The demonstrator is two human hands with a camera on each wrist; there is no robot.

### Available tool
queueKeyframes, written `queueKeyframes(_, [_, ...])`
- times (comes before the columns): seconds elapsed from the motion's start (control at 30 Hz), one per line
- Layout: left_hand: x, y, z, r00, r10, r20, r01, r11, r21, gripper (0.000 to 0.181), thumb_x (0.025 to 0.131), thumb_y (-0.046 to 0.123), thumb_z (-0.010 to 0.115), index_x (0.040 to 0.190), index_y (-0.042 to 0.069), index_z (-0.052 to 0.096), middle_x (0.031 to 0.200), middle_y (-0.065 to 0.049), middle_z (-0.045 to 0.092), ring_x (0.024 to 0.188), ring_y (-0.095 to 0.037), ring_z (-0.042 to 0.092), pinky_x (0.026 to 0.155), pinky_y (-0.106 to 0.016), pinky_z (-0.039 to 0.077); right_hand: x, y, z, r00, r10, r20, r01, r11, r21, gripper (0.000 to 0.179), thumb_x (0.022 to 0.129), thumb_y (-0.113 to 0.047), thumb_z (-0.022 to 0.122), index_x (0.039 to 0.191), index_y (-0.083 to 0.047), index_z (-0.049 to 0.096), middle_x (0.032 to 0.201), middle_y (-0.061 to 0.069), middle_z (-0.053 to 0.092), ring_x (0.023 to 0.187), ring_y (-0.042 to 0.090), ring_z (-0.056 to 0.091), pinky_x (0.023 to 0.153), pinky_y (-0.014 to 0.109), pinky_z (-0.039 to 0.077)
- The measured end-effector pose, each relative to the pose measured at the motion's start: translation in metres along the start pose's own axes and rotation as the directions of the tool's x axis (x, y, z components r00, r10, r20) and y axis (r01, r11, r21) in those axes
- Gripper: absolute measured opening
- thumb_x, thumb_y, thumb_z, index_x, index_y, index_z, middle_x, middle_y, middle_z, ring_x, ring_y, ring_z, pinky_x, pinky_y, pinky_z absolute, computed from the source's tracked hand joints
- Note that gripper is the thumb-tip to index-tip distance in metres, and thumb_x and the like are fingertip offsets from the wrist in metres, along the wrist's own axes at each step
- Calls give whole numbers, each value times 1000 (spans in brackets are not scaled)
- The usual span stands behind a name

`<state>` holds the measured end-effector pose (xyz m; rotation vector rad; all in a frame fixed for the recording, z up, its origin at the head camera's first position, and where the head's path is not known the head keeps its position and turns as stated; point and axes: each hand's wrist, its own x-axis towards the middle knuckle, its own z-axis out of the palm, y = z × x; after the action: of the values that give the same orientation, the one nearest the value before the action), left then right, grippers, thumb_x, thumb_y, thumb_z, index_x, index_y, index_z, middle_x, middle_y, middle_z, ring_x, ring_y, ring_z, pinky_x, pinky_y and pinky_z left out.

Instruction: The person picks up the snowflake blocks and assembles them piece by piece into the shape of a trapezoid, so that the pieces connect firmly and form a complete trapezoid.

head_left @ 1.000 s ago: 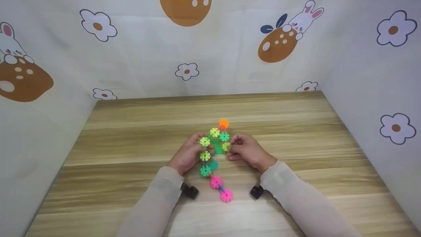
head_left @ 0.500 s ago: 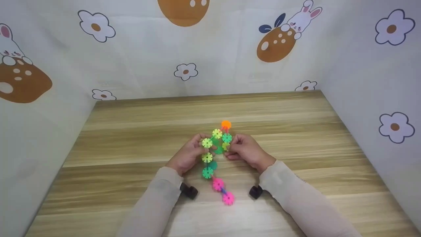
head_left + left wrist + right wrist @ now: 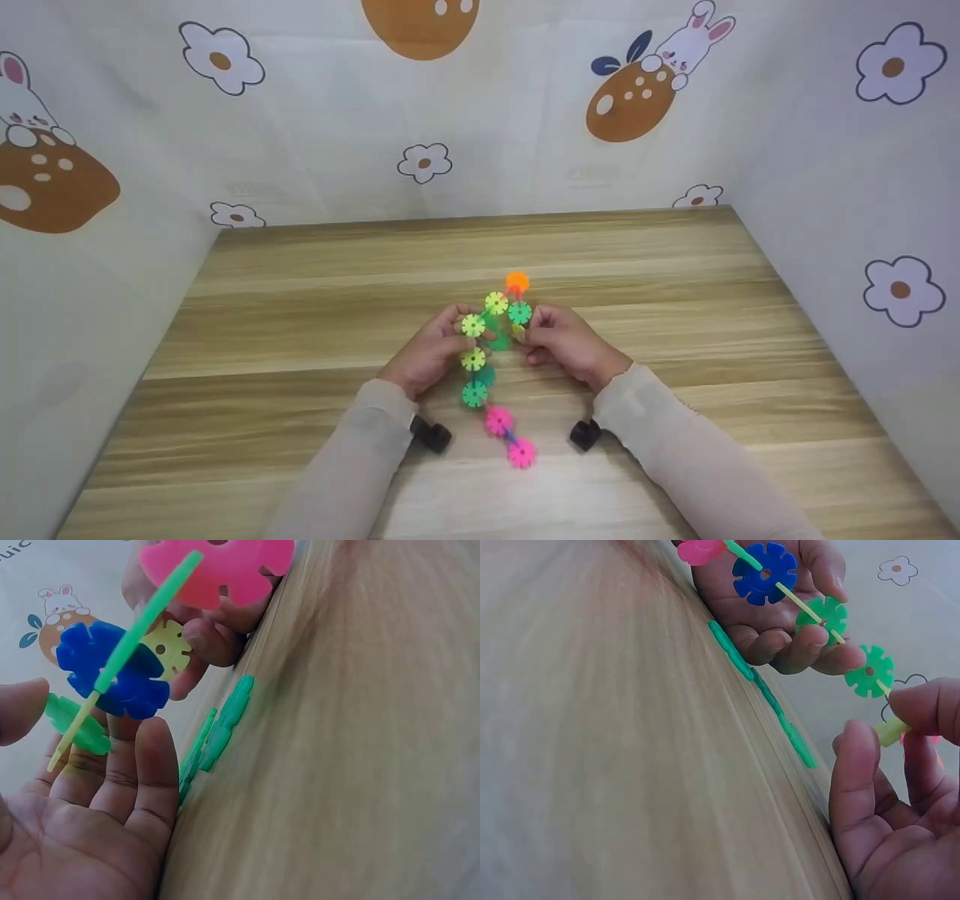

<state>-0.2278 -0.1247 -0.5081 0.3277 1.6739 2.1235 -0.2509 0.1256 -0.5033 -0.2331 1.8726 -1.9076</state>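
Note:
A chain of notched plastic snowflake discs hangs between both hands, with a pink disc (image 3: 521, 453) at its near end and an orange disc (image 3: 517, 283) at the far bend. My left hand (image 3: 433, 349) pinches a green disc (image 3: 79, 724) of the chain between thumb and fingers. Beside it in the left wrist view are a blue disc (image 3: 112, 671) and a pink disc (image 3: 221, 570). My right hand (image 3: 574, 345) pinches a yellow disc (image 3: 891, 732) by its edge, thumb against fingertips. Another green disc (image 3: 870, 671) joins onto that yellow one.
Several green discs (image 3: 225, 724) lie flat on the wooden table (image 3: 300, 285) between and below the hands. Patterned cloth walls (image 3: 322, 112) enclose the table at the back and sides. Black wrist mounts (image 3: 433, 435) stick out inward from the sleeves.
The chain has shifted slightly to the right and its near pink end toward me. In the right hand, the yellow disc has turned from face-on to nearly edge-on.

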Motion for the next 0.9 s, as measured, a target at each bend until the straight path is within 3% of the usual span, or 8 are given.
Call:
queueKeyframes(0.2, [0,-1,0,1000,13,8,-13,999,-30,47,96,-6,54,140,4,44,109,-2,75,91,-14,71,93,-30,56,1,0,-2,1000,9,7,-10,999,42,18,93,1,69,95,-9,54,84,0,62,70,12,62,65,25,58])
queueKeyframes(0.53, [1,-2,-2,1000,14,20,-13,999,-34,46,97,-5,54,140,6,44,109,-3,75,91,-13,71,90,-28,57,0,0,-1,1000,-5,24,3,995,102,50,97,2,68,135,-14,41,90,4,66,75,16,68,70,30,61])
queueKeyframes(0.9, [1,-3,-2,1000,12,12,-12,1000,-23,46,98,-5,53,142,6,43,112,-2,75,100,-14,70,95,-30,55,2,2,-1,998,-63,20,61,996,69,50,104,-4,63,147,-13,39,90,8,67,72,15,69,71,30,62])
